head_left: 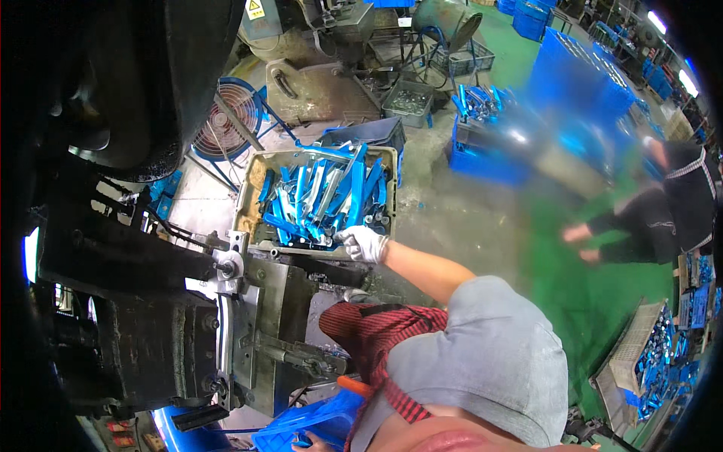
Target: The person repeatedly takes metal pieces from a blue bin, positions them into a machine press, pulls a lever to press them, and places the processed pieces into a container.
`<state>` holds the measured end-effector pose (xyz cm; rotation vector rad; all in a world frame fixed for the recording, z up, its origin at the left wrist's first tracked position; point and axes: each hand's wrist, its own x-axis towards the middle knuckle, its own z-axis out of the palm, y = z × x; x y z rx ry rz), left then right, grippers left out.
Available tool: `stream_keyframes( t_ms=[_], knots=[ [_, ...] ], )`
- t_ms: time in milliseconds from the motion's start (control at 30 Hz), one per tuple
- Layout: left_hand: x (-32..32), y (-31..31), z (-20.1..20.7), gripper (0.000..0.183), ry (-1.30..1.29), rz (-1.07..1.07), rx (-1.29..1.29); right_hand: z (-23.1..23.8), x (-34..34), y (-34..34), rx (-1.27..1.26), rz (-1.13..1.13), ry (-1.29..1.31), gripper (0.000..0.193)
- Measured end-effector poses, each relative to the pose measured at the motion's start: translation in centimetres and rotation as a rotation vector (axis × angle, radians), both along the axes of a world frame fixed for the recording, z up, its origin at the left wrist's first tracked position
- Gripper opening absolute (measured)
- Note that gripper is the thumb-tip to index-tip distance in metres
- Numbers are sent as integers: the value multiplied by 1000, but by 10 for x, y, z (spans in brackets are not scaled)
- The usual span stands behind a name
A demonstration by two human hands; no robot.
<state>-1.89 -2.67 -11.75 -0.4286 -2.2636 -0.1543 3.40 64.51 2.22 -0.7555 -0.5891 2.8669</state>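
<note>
My right hand (pixel 364 245), in a white glove, reaches to the near edge of a tan bin (pixel 251 181). Its fingers are curled at the near end of a long blue metal part (pixel 357 197), apparently gripping it. Several more blue and silver channel-shaped parts lie in a jumble in that bin. At the lower edge, only the fingers of my left hand (pixel 315 444) show. They curl round a small dark-blue piece beside a blue plastic crate (pixel 309 419); its shape is mostly hidden.
A heavy press machine (pixel 158 346) with a metal die block (pixel 282 301) fills the left. A round fan (pixel 226 120) stands behind it. Blue crates of parts (pixel 482 151) stand at the far right. Another person (pixel 678 196) bends there. A mesh bin (pixel 633 350) holds small blue parts.
</note>
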Motion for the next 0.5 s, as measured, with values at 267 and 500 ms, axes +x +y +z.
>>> stream_keyframes(
  t_ms=[267,500],
  knots=[
    [35,70,114,48,-377,407,195,11,-74,22,-37,-17,110,20],
    [63,163,191,49,-672,375,165,-45,-113,82,451,-153,-247,39]
  ],
)
